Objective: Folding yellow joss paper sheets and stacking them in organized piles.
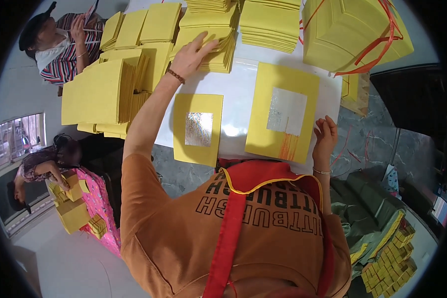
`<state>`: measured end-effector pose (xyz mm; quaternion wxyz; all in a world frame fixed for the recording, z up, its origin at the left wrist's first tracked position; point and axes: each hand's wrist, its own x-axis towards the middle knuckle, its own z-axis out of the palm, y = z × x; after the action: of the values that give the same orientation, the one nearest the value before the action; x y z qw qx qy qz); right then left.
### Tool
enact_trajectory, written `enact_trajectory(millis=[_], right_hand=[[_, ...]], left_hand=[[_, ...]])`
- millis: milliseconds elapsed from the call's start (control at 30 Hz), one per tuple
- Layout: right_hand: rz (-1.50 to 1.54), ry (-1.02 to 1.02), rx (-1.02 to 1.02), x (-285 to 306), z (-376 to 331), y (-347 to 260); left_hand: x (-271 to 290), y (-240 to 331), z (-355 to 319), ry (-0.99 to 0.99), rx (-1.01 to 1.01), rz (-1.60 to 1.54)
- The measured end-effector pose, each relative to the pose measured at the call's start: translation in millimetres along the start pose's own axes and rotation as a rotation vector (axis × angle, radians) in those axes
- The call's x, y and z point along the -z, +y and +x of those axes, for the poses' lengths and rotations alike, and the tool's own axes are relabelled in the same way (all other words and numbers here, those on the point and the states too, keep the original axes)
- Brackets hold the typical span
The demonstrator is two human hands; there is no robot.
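My left hand (193, 55) reaches forward with its fingers stretched apart, resting on a stack of yellow paper (211, 47) at the far side of the table. In front of me lies a yellow sheet (181, 151) with a silver foil square (199, 129) at its middle. Right of it is a larger yellow sheet (256, 124), whose silver square (286, 109) has orange-red strokes running down below it. Close by this sheet's right edge, my right hand (325, 133) is loosely curled, fingers apart, and nothing shows in it.
Yellow paper stacks (92, 94) crowd the table's left, and a large bundle with red ribbon (357, 30) stands far right. The white tabletop (233, 84) shows between. A person in stripes (67, 44) is far left; another person (39, 169) works at a pink-covered table (97, 198).
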<state>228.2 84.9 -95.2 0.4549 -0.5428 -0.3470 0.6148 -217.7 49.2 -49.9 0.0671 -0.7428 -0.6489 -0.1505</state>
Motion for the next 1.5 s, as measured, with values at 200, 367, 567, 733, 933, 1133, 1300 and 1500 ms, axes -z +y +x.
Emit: enact_trajectory(millis=[200,367,567,733,933,1133,1300,1500], right_hand=[[0.005,-0.005,-0.028,4.8,1.4,5.6],[-0.043,0.016,-0.035,12.1,6.2,15.5],[0.005,0.017,-0.067,17.1,12.0,25.9],[-0.031,-0.013,-0.061,19.6,11.5,26.4],[-0.013,-0.044,-0.056,20.5,11.3,27.5],[-0.010,-0.043,-0.074,22.2,13.8,30.6],[-0.028,-0.031,-0.067,17.4,10.3,26.7],[-0.026,-0.044,-0.079,19.2,11.5,26.9]], left_hand=[[3.7,-3.6,-0.2,-0.019,-0.135,0.110],[7.4,-5.9,-0.4,-0.107,-0.160,0.195],[13.5,1.6,-0.6,-0.087,-0.229,0.133],[11.3,-1.4,-2.2,-0.111,-0.220,0.223],[7.2,-9.9,-1.5,-0.121,-0.261,0.197],[9.5,-8.8,0.1,-0.084,-0.241,0.112],[6.2,-9.2,-2.1,-0.085,-0.246,0.145],[4.3,-12.9,-3.3,-0.090,-0.247,0.141]])
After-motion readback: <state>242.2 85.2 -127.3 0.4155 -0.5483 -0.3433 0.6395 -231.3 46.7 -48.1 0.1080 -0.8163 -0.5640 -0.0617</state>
